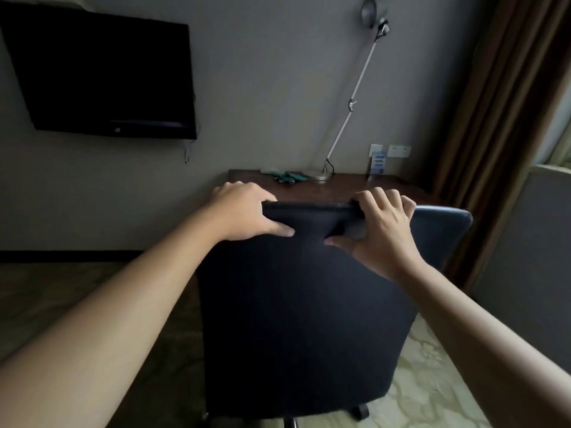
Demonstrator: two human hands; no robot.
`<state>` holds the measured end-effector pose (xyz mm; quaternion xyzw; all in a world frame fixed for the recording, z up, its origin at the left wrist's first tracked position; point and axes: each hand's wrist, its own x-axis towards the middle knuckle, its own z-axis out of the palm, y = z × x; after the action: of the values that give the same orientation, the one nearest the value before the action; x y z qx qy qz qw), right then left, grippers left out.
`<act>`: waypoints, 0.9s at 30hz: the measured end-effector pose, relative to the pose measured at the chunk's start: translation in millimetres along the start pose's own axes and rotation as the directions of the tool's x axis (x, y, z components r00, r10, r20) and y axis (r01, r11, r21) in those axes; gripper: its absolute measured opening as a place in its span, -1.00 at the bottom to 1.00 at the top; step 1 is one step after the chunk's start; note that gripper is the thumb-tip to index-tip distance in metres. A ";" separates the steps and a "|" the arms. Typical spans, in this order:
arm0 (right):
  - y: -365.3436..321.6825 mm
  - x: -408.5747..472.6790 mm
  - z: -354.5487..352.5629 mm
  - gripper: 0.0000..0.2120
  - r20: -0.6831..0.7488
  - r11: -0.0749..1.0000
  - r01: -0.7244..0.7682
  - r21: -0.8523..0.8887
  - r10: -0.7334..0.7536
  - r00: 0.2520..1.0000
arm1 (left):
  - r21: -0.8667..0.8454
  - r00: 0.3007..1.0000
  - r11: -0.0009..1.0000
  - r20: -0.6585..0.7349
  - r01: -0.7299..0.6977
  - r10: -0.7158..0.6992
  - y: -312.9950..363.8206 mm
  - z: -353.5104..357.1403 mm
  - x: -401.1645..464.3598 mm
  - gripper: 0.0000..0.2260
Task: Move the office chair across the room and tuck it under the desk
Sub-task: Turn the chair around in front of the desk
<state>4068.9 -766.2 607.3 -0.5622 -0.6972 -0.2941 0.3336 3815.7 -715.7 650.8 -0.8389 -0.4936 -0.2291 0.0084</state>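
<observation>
A black office chair (302,304) stands right in front of me with its backrest facing me. My left hand (244,211) grips the backrest's top edge on the left, fingers over the far side and thumb on the near face. My right hand (380,223) grips the same edge further right in the same way. Just beyond the chair is a dark wooden desk (349,185) against the grey wall. The chair's seat is hidden behind the backrest; a castor (360,410) shows at the bottom.
A silver desk lamp (352,100) with a round base, a green cloth (290,177) and a small blue card (377,163) are on the desk. A black TV (105,78) hangs at upper left. Brown curtains (500,118) and a grey armchair (531,242) stand at right. Patterned carpet (432,381) covers the floor.
</observation>
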 end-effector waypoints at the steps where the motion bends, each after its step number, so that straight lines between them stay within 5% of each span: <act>1: 1.8 7.4 12.7 -0.30 -0.001 1.000 0.009 0.001 -0.009 1.000 | 0.010 1.000 1.000 -0.024 0.013 -0.013 -7.9 4.5 9.8 -0.49; 17: 104.8 95.4 111.5 -0.20 0.015 0.999 -0.051 0.008 0.051 0.999 | 0.060 0.975 0.989 -0.164 -0.138 0.147 -14.9 55.8 150.9 -0.50; 27: 121.5 42.8 50.6 -0.30 0.167 0.992 -0.117 -0.042 0.122 0.978 | 0.176 0.957 0.970 -0.204 -0.169 0.204 70.8 91.3 97.7 -0.57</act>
<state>4175.0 -677.7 615.1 -0.6312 -0.6832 -0.2358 0.2814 3948.7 -649.5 622.4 -0.8479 -0.4245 -0.2794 0.1509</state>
